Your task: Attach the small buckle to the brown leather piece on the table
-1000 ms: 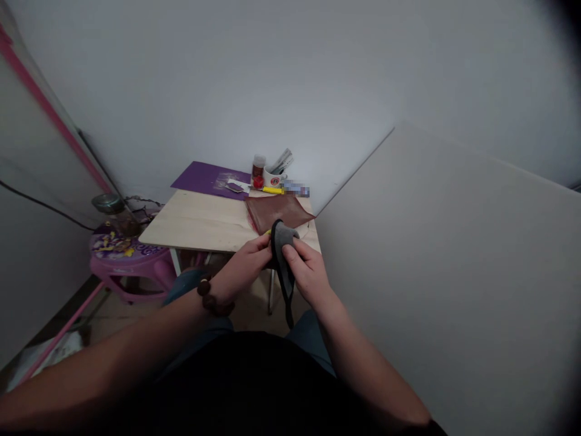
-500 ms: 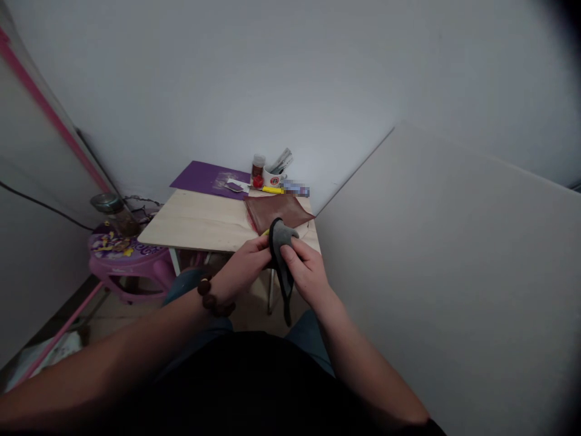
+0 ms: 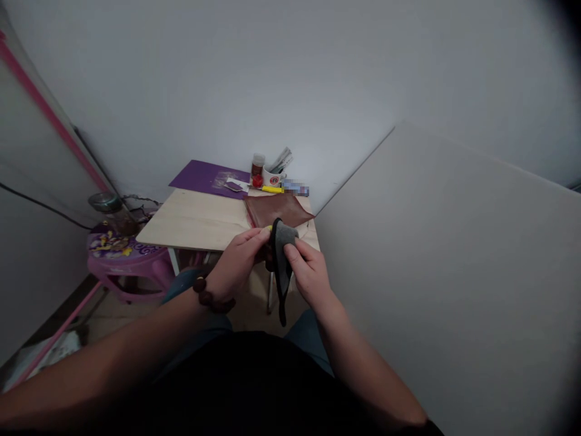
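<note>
A grey cloth piece with black edging (image 3: 285,233) is held up between my two hands in front of the table, with a dark, strap-like end hanging down. My left hand (image 3: 238,257) pinches at its left edge, where a small yellow bit (image 3: 271,228) shows by the thumb tip. Whether that bit belongs to the cloth I cannot tell. My right hand (image 3: 311,272) grips the cloth from the right, thumb on the near face and fingers partly hidden behind. Just beyond the cloth, a brown leather-like sheet (image 3: 279,208) lies on the table.
On the small wooden table (image 3: 190,218) are a purple sheet (image 3: 197,174), a yellow-handled tool (image 3: 272,189), a red-lidded jar (image 3: 257,181) and a white mug (image 3: 273,176) holding tools. A glass jar (image 3: 118,218) stands on a pink stool (image 3: 149,272). A pale panel (image 3: 431,272) rises at right.
My left hand has shifted slightly left and up along the cloth's edge, its thumb straighter. The cloth has turned a little and its hanging end has swung slightly left.
</note>
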Available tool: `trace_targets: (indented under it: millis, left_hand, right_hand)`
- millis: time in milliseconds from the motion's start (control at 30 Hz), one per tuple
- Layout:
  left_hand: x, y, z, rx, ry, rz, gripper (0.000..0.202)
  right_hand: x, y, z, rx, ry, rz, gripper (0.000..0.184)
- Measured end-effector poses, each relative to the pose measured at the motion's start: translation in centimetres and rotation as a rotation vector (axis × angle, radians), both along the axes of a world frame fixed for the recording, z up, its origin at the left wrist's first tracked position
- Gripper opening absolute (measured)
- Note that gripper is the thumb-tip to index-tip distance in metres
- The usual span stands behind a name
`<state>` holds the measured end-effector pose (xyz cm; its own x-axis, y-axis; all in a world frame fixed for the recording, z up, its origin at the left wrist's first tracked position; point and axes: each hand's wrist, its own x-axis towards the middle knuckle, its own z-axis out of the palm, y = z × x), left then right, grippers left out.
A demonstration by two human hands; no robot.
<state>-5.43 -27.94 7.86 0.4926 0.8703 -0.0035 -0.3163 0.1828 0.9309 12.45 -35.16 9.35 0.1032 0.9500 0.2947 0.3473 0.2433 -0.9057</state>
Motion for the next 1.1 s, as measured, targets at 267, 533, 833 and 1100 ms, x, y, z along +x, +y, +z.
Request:
trace_targets:
  millis: [267, 533, 833, 1100]
  left_hand:
    - [0.3, -0.3, 0.0, 0.014, 0.034, -0.038, 0.036]
    - [0.1, -0.6, 1.3, 0.137, 0.200, 0.120, 0.046]
    - [0.4, -0.1, 0.4, 0.018, 0.053, 0.119, 0.040]
    - [0.6, -0.6, 1.1, 0.008, 0.084, 0.061, 0.040]
  right_hand:
    - [0.1, 0.1, -0.7, -0.015, 0.058, -0.016, 0.038]
    - [-0.2, 0.0, -0.8, -0.003, 0.064, -0.040, 0.038]
    - [-0.1, 0.0, -1.0, 0.025, 0.121, -0.121, 0.040]
    - [-0.4, 0.0, -1.0, 0.022, 0.147, -0.127, 0.040]
